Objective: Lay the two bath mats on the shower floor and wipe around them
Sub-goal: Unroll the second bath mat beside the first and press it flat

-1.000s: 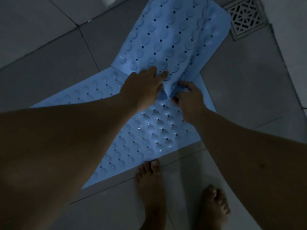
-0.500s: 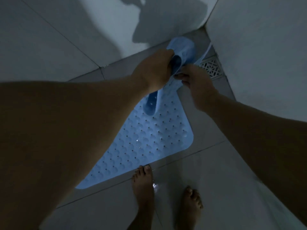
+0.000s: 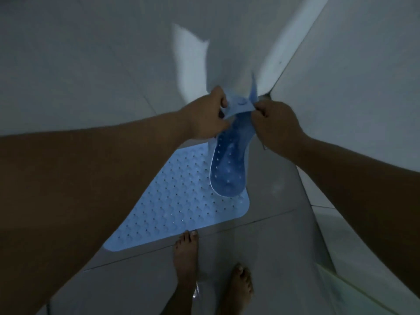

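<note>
One light blue bath mat point(image 3: 172, 208), dotted with holes and bumps, lies flat on the grey tiled shower floor point(image 3: 268, 235). A second blue mat point(image 3: 227, 169) hangs curled in the air above the flat one's far right corner. My left hand point(image 3: 208, 114) and my right hand point(image 3: 271, 123) both pinch its top edge, close together, at about chest height. The hanging mat's lower end sags into a trough shape. My left forearm hides part of the flat mat.
My two bare feet point(image 3: 186, 260) stand on the tiles just in front of the flat mat. White tiled walls meet in a corner point(image 3: 277, 87) straight ahead. A pale wall edge point(image 3: 354, 289) runs along the right.
Both hands have lifted the second mat off the floor and up, so it now hangs free. The view has tilted upward toward the wall corner, and the floor drain is out of sight.
</note>
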